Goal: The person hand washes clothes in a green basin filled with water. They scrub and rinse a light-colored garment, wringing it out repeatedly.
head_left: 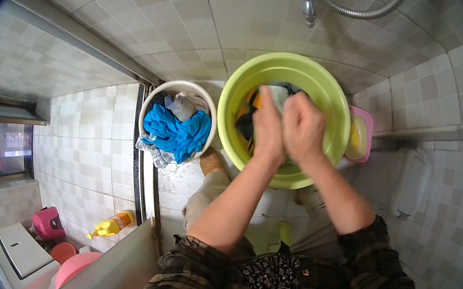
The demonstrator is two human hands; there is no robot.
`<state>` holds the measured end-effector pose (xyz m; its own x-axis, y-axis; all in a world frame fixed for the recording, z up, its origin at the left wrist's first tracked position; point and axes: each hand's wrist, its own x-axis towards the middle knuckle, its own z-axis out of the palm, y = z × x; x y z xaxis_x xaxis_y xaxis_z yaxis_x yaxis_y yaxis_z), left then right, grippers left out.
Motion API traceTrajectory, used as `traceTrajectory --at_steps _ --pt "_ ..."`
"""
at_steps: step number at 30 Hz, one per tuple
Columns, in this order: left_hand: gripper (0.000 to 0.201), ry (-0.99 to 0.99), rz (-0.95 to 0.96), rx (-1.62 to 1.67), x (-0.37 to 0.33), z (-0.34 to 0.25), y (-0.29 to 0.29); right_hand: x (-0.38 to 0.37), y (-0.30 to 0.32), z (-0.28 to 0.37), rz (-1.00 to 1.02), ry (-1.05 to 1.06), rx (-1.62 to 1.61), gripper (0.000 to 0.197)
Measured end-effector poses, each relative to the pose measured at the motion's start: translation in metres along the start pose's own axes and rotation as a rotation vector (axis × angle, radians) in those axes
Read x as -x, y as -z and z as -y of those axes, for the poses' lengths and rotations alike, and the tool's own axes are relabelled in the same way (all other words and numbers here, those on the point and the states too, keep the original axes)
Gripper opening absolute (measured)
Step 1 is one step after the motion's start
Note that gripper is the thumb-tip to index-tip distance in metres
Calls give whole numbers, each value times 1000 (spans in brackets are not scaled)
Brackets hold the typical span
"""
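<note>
My left hand (267,124) and my right hand (304,125) are side by side, nearly touching, over a large lime-green basin (323,84). Both are closed, with the right curled into a fist. They appear to grip a pale grey garment (279,95), a bit of which shows between and beyond them. Most of what lies in the fingers is hidden, and the hands are slightly blurred. Dark and orange clothes (246,122) lie in the basin to the left of my hands.
A white basket (210,97) heaped with blue clothes (173,129) stands left of the basin. A pink tub (369,131) sits at its right. A shower hose (367,12) hangs on the wall. Yellow bottle (114,224) and glass panel (103,281) are at left.
</note>
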<state>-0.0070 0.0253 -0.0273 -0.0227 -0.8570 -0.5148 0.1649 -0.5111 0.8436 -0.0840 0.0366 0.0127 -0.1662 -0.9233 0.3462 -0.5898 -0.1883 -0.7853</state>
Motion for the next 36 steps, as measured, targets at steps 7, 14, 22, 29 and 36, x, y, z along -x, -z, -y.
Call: traceTrajectory --at_steps 7,14,22,29,36 --pt "30 238 -152 304 17 -1 -20 -10 -2 -28 -8 -4 -21 13" --pt "15 -295 -135 -331 -18 19 19 20 -5 13 100 311 -14 16" --pt "27 284 249 600 17 -11 -18 -23 13 -29 -60 -55 94 22" --pt "40 -291 393 -297 15 -18 -7 -34 21 -50 -126 -294 -207 39" --pt "23 -172 320 94 15 -22 -6 -34 16 -51 -63 -416 -357 47"
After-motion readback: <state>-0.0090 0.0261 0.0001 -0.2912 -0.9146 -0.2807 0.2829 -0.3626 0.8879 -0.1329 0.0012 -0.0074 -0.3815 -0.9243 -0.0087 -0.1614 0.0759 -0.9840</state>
